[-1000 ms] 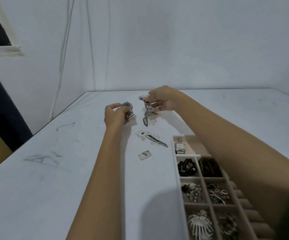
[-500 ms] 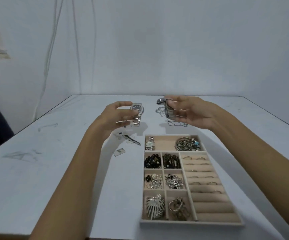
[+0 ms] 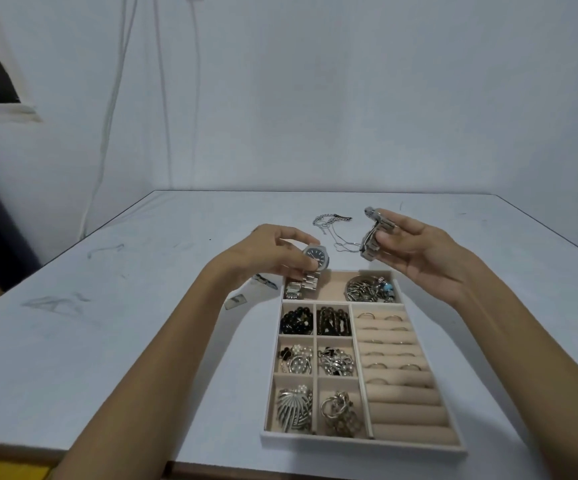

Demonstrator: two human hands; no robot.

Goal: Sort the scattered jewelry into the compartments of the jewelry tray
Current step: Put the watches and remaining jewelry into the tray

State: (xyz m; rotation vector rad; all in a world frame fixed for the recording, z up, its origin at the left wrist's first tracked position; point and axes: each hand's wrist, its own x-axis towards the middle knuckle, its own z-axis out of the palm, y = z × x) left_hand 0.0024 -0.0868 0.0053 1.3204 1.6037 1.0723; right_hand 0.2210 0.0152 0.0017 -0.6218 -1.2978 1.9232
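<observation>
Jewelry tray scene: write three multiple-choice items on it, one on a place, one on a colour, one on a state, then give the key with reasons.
1. Where does the chain lie?
A. on the table beyond the tray
B. in the ring rolls
C. in the left hand

2. What colour is the dial of the watch in the left hand?
A. white
B. dark
C. red

3. What is the right hand doing?
A. resting flat on the table
B. holding a metal watch in the air
C. gripping the tray's rim

Key:
1 A, it lies on the table past the far edge of the tray.
2 B, the face looks dark inside a silver case.
3 B, the metal watch is raised in its fingers, above the table.
</observation>
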